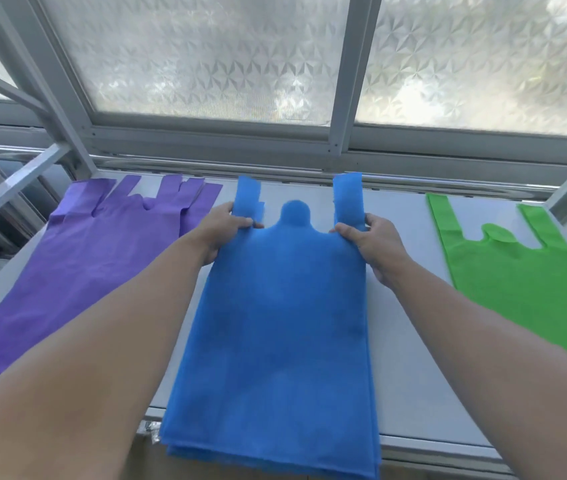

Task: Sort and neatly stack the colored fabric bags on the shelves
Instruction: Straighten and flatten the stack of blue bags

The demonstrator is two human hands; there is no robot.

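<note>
Hung past the near edge of the shelf (403, 306) with the lower hem of the blue bags (275, 323), layered there into several thicknesses, and ran back along the middle toward the far edge. Pinched at the root of each handle: left hand (224, 230) closed on the left strap's base with thumb on top, right hand (368, 244) likewise curled round the right one. Could not tell whether the handle end lay on the shelf or sat lifted just off it. Judged as the squaring-up step for the blue pile, with colours already parted into three lots. Called next, probably, for drawing the stack back toward the far edge, far enough to end the overhang, both sides kept level to stop the layers fanning out. Filled the whole view beyond the far edge with a frosted window (205, 57). Lay toward the left edge as purple bags (95, 271), handles splayed and uneven, likely wanting tidying too. Lay toward the right edge as green bags (524, 289), flat, well apart from the blue. Left bare shelf on both sides of the blue pile, with no obstacle to a push straight back. Stood at the far corners as grey uprights (50, 95), off the path. Showed last a scrap of clear plastic (150, 433) under the near edge, just left of the blue hem.
</note>
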